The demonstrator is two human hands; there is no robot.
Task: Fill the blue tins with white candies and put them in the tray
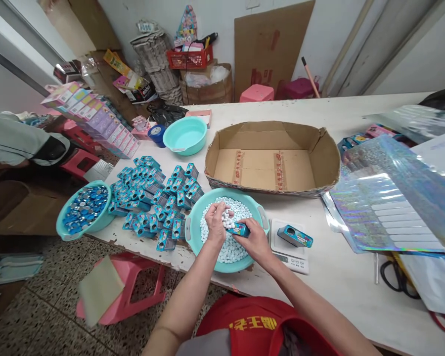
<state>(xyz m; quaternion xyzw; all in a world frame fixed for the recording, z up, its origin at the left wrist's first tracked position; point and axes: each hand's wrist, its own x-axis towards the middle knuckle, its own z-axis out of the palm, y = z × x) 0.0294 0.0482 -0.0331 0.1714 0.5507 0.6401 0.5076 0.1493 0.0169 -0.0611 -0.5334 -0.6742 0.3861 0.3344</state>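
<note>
Over a turquoise basin (195, 247) full of small white pellets (232, 252), my left hand (215, 222) is curled around a heap of the pellets. My right hand (256, 241) grips a small blue tin (239, 229), its top end facing the pellets in my left hand. A second blue tin (295, 236) lies on a white kitchen scale (291, 254) just right of the basin. Many more blue tins (159, 198) stand crowded together on the table to the left.
An open cardboard tray (259, 165) sits behind the basin. At the left edge is a basin of blue-and-silver caps (85, 210); another turquoise basin (185, 136) stands further back. Shiny sheets (389, 198) and scissors (398, 279) lie right. A pink stool (141, 291) stands below; a person (25, 141) is at far left.
</note>
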